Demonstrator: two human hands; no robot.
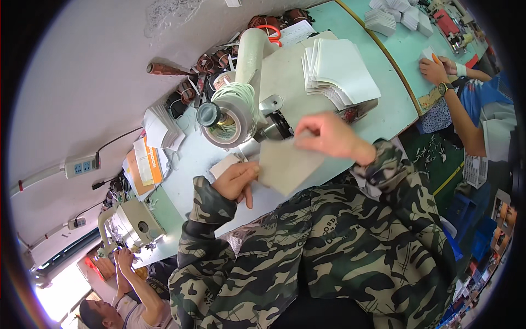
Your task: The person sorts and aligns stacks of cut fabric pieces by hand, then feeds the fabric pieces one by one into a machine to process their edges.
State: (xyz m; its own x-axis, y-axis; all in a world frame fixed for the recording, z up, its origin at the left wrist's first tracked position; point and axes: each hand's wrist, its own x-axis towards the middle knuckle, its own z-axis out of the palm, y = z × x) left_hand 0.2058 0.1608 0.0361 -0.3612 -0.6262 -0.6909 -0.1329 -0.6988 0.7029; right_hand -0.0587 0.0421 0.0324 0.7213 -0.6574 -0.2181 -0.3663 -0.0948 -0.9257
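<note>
A flat beige-grey sheet piece (290, 167), slightly blurred, is held in front of me over the table edge. My left hand (235, 181) is closed at its left edge, thumb on top and fingers curled below. At the upper right edge, my right hand (331, 137) pinches the sheet; motion smears its fingertips. Just beyond the sheet stands a cream bench machine (252, 60) with a pale cable coiled on it and a dark round knob. Beside my left hand lies a small pale piece (223, 164), partly hidden behind it.
A stack of white cut pieces (342, 71) rests on the machine's flat top, and another white stack (163, 129) is at the left. Orange-handled scissors (269, 33) lie behind. Co-workers sit at far right and lower left, the latter at another machine (134, 225).
</note>
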